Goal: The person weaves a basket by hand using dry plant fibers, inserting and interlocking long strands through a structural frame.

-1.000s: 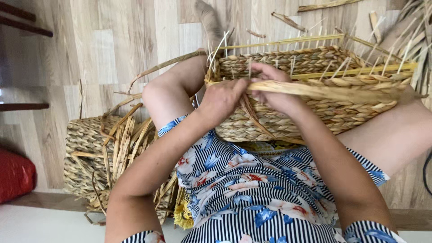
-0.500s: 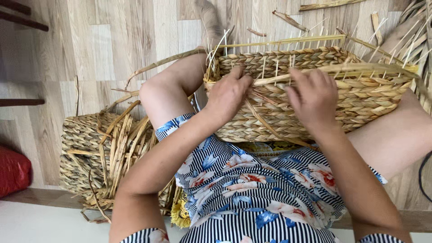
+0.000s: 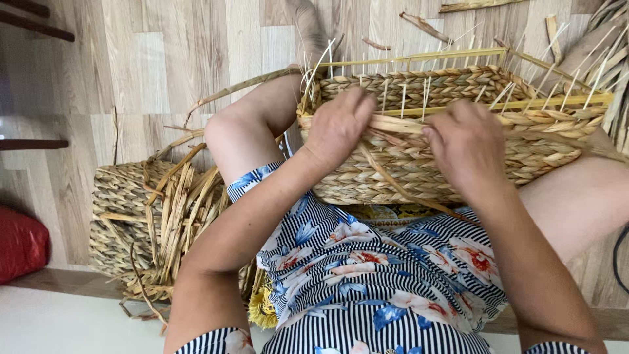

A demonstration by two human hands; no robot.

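A half-woven straw basket (image 3: 531,141) rests on my lap, thin yellow upright ribs sticking up from its rim. My left hand (image 3: 337,124) presses on the basket's near left corner and pinches a flat dry straw strand (image 3: 396,123) against the weave. My right hand (image 3: 466,147) lies on the basket's near wall and grips the same strand a little to the right. A long loose strand (image 3: 400,187) hangs down from under my hands across the basket's front.
A finished woven basket (image 3: 121,213) stuffed with loose straw strands (image 3: 177,216) sits on the wooden floor by my left knee. A red object (image 3: 19,244) lies at the far left. Straw scraps (image 3: 426,25) are scattered beyond the basket.
My right hand let the long thick bundle drop and moved down onto the basket's near wall. Both hands now sit closer together on the strand at the rim.
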